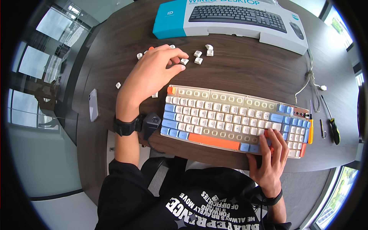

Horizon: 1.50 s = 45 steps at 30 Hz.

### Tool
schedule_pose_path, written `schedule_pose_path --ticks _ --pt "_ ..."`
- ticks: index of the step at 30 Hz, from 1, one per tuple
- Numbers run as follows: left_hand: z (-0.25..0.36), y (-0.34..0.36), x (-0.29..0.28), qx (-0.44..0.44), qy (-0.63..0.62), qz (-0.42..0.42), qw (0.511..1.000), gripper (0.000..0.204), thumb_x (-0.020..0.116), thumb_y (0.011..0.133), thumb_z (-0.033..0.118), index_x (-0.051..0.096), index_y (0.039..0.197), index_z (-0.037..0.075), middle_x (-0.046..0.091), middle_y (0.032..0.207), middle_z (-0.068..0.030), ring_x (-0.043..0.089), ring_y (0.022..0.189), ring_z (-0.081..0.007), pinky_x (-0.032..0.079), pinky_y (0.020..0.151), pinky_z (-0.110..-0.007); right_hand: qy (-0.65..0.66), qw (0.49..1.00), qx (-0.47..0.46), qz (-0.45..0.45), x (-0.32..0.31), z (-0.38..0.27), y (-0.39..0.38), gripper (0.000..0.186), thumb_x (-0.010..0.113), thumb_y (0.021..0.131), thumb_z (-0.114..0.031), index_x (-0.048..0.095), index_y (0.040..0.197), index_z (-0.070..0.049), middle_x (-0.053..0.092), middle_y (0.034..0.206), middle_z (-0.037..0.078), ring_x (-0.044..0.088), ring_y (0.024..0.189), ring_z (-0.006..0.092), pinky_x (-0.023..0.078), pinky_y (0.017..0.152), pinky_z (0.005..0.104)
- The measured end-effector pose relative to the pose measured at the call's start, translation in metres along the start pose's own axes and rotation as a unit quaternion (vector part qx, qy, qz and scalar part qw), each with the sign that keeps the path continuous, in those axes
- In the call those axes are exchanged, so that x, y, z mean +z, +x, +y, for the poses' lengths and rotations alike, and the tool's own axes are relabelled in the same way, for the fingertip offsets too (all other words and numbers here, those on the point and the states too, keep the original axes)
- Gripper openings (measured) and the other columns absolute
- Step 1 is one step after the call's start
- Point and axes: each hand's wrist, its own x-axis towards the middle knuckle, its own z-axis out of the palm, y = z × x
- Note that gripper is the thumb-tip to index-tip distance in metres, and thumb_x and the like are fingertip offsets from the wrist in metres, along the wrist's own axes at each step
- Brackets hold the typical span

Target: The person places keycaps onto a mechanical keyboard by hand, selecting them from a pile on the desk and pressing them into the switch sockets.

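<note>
My left hand [155, 66] reaches over the table beyond the keyboard. Its thumb and index fingertip close on either side of a small white keycap [184, 61]. In front of me lies a keyboard [214, 142] with white, blue and orange keycaps. Its top row and part of a lower row show bare switches [226, 135]. My right hand [270, 161] rests on the keyboard's lower right, fingers apart on the keys and thumb at the front edge. Some red-orange keys show between those fingers.
More loose white keycaps [197, 53] lie at the back. A keyboard box [168, 19] stands at the far edge. To the left is a phone [93, 105]. On the right are a coiled cable [312, 78], a yellow-handled tool [310, 130] and a black-and-green screwdriver [335, 132].
</note>
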Motion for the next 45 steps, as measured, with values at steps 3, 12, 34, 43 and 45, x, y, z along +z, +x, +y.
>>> schedule_pose_path --ticks 3,12,34,43,45 --pt "-0.001 0.014 -0.001 -0.007 0.004 -0.021 1.0 0.027 0.073 0.095 0.011 0.073 0.121 0.005 0.069 0.098 -0.0073 0.064 0.08 -0.0175 0.054 0.076 -0.033 -0.004 1.0 -0.002 0.001 0.0 0.001 0.0 0.059 0.079 0.088 -0.025 0.063 0.142 -0.005 0.056 0.148 0.019 0.054 0.135 0.0404 0.044 0.107 0.0531" --pt "0.002 0.025 -0.004 -0.01 0.026 0.014 1.0 0.027 0.072 0.094 0.009 0.074 0.121 0.005 0.069 0.097 -0.0064 0.064 0.081 -0.017 0.053 0.076 -0.032 -0.001 1.0 -0.001 0.0 0.0 0.0 0.0 0.058 0.079 0.088 -0.025 0.064 0.14 -0.005 0.057 0.148 0.02 0.054 0.134 0.0401 0.045 0.107 0.0527" --pt "-0.162 -0.126 -0.041 -0.313 0.006 0.111 0.943 0.038 0.071 0.096 0.01 0.07 0.133 0.008 0.072 0.12 -0.0098 0.067 0.099 -0.0151 0.052 0.089 -0.031 0.005 1.0 -0.003 0.005 0.001 0.001 0.0 0.059 0.078 0.09 -0.023 0.06 0.143 -0.004 0.056 0.149 0.021 0.053 0.135 0.0428 0.043 0.108 0.0538" --pt "-0.191 -0.116 -0.034 -0.295 -0.008 0.053 0.954 0.028 0.069 0.094 0.005 0.075 0.122 0.005 0.076 0.098 -0.0062 0.069 0.087 -0.0131 0.053 0.08 -0.027 0.008 1.0 -0.002 0.011 -0.001 0.0 0.002 0.06 0.079 0.088 -0.022 0.061 0.142 -0.004 0.056 0.148 0.02 0.054 0.134 0.0415 0.043 0.109 0.053" --pt "-0.19 -0.123 -0.032 -0.296 -0.008 0.071 0.953 0.025 0.069 0.094 0.006 0.075 0.119 0.003 0.076 0.095 -0.0063 0.069 0.088 -0.013 0.053 0.08 -0.028 0.006 1.0 -0.004 0.008 -0.001 0.0 0.0 0.061 0.079 0.088 -0.024 0.062 0.142 -0.004 0.057 0.148 0.02 0.054 0.135 0.041 0.043 0.109 0.0528"
